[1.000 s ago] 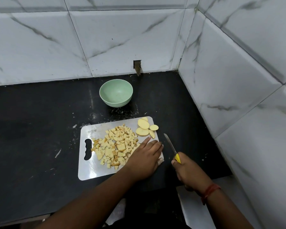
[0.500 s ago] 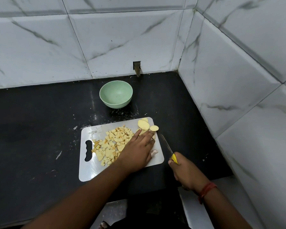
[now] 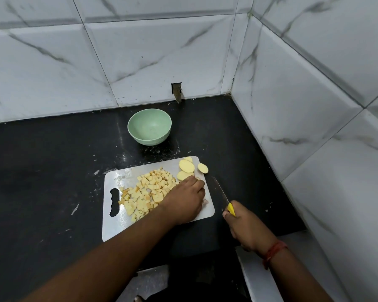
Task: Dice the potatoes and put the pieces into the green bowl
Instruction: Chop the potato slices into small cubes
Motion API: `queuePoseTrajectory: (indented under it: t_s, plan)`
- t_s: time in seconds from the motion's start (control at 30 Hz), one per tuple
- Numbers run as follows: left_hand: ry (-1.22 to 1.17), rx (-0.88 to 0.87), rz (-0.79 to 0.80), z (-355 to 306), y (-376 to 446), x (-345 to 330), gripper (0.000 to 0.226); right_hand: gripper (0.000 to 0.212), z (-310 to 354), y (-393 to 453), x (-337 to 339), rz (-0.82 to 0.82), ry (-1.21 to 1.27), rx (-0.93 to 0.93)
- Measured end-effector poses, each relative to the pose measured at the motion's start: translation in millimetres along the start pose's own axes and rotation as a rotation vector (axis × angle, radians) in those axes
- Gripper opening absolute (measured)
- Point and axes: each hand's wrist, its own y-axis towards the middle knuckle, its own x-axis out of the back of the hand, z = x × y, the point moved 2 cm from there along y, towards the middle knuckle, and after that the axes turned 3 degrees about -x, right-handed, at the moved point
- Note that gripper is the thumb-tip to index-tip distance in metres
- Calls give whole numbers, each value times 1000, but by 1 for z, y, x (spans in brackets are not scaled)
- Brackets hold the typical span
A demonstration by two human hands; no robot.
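Showing no legible writing: knife (image 3: 220, 194), green bowl (image 3: 149, 126)

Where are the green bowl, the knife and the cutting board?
green bowl (image 3: 149, 118): head view, on the inner wall near the far rim.
knife (image 3: 219, 190): head view, on the middle of the bare blade.
cutting board (image 3: 115, 228): head view, on the bare near-left corner.

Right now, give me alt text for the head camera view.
A left hand reaches for potato slices on a cutting board beside diced potato; the right hand holds a knife. The green bowl is empty.
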Motion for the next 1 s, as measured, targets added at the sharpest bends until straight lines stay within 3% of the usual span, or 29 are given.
queuePoseTrajectory:
  t_s: [0.17, 0.37, 0.7, 0.87, 1.0]
  plan:
    - [-16, 17, -76, 0, -5, 1, 33, 22, 2, 1, -2, 2, 7, 20]
    - [9, 62, -34, 1, -11, 1, 39, 23, -1, 4, -4, -6, -39, 61]
    - [-12, 90, -112, 10, -22, 1, 40, 16, -5, 12, -5, 16, -40, 63]
    - [10, 160, -56, 7, -16, 7, 26, 23, -4, 14, -6, 10, -28, 64]
    - [2, 184, 27, 5, -13, 5, 29, 21, -2, 14, -6, 12, -40, 73]
